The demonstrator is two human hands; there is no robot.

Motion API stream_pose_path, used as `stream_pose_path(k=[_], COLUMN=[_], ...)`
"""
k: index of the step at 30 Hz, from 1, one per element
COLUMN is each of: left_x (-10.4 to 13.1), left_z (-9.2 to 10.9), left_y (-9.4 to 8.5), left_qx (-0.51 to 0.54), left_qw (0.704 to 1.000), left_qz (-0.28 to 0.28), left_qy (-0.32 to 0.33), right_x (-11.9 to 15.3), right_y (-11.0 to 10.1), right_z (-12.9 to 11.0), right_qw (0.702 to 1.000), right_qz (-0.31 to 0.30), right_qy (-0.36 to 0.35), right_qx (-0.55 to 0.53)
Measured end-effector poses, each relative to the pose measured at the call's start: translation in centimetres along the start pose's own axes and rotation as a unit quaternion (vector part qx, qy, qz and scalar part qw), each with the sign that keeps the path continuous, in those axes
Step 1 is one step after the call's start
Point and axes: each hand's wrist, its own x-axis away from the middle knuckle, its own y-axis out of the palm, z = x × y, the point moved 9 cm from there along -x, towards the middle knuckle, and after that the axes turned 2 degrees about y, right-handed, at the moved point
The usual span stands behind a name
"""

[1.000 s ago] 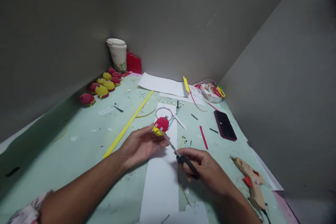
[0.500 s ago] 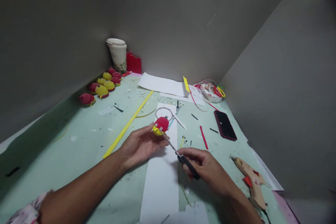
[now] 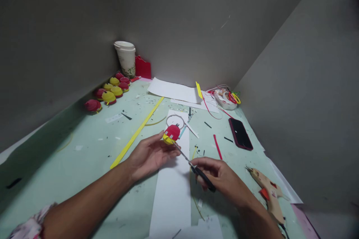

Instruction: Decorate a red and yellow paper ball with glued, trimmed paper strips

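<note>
My left hand (image 3: 153, 155) holds a small red and yellow paper figure (image 3: 172, 133) between its fingers, above a white paper strip (image 3: 171, 201). The figure has a domed red top, a ridged yellow underside and pale marks on its side. In my right hand (image 3: 214, 173) are slim scissors (image 3: 204, 179) with black handles. Their blades point up and left, with the tips near the yellow underside; whether they touch it I cannot tell. Behind the figure lie a thin ring (image 3: 168, 120) and a blue strip (image 3: 183, 130).
Several similar red and yellow domes (image 3: 109, 97) stand at the back left by a white cup (image 3: 126, 58). A long yellow strip (image 3: 134, 136) crosses the table. On the right are a phone (image 3: 240, 134) and a glue gun (image 3: 267, 192). Paper scraps are scattered about.
The scissors and my right hand have shifted slightly down and right, so the tips sit lower on the figure. My left hand and the figure have hardly moved.
</note>
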Motion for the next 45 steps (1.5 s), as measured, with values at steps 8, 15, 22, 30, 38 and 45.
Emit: stream_pose_path(k=[8, 15, 22, 30, 38, 45], left_x=[-0.06, 0.02, 0.02, -0.03, 0.07, 0.02], left_z=[-0.32, -0.45, -0.53, -0.7, -0.66, -0.05], left_y=[-0.04, -0.08, -0.08, -0.24, -0.08, -0.35], left_qx=[-0.012, -0.016, -0.023, -0.022, -0.025, -0.015], left_qw=[1.0, 1.0, 0.999, 0.999, 0.999, 0.999], left_qz=[-0.014, -0.008, -0.013, -0.01, -0.006, 0.035], left_qy=[-0.016, -0.022, -0.026, -0.034, -0.033, 0.004], right_x=[-0.02, 0.01, -0.06, -0.08, -0.02, 0.33], right_y=[0.06, -0.01, -0.06, -0.07, -0.03, 0.52], right_z=[-0.03, -0.08, 0.07, 0.01, -0.07, 0.36], right_qw=[1.0, 1.0, 1.0, 1.0, 1.0, 0.999], right_qz=[-0.004, 0.001, -0.002, 0.001, 0.006, -0.014], right_qy=[-0.006, -0.003, -0.009, -0.008, -0.004, 0.025], right_qx=[-0.011, -0.012, -0.014, -0.012, -0.002, 0.032])
